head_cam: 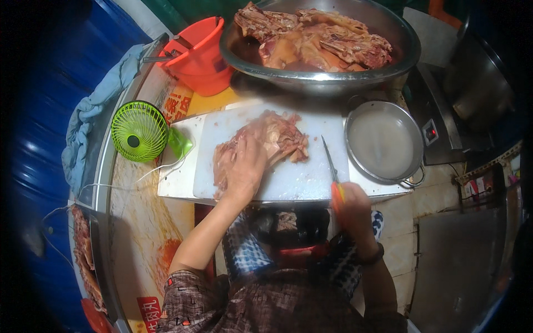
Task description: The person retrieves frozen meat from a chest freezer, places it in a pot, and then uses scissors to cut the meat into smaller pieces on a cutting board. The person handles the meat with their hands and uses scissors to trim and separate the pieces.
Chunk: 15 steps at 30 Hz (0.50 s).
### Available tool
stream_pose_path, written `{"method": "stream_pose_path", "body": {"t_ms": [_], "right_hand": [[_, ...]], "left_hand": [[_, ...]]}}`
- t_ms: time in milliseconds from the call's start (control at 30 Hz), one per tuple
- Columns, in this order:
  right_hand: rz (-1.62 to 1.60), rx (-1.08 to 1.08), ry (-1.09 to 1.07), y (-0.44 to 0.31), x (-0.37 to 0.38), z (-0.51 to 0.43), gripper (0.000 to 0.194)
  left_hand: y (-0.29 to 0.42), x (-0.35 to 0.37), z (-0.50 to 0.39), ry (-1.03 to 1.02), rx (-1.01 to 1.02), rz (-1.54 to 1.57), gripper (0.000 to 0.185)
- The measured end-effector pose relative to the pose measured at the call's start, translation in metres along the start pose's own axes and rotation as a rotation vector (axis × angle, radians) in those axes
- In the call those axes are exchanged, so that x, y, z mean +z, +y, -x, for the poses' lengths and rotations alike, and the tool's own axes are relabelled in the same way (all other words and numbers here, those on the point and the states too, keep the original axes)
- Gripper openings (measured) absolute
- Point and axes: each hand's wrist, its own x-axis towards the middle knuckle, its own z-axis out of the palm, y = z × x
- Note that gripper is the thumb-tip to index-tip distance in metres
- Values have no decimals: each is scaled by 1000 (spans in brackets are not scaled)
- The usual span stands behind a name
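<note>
A pale pink, ragged piece of meat (272,139) lies on a white plastic cutting board (291,185). My left hand (248,164) rests over its left part, fingers spread across the top and holding it down. To the right, my right hand (354,208) grips a narrow-bladed knife (329,156) by its red and yellow handle. The blade points away from me over the board's right side, apart from the meat. Small meat scraps lie on the board near the piece. The meat's underside and my left fingertips' exact hold are hard to make out.
Behind the board stands a large steel basin (320,75) heaped with meat and bone. A pot of cloudy liquid (383,141) is at right. An orange bucket (200,62) holding tools and a green fan (139,131) with a white cable (137,181) stand left. Below is a dark container (266,227).
</note>
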Motion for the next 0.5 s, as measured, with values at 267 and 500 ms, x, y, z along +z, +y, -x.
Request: {"method": "stream_pose_path", "body": {"t_ms": [267, 500], "right_hand": [[1027, -157, 99, 8, 41, -32, 24], [639, -240, 155, 12, 69, -60, 25]], "left_hand": [[21, 2, 13, -49, -110, 100, 60], [70, -10, 19, 101, -118, 424, 68]]}}
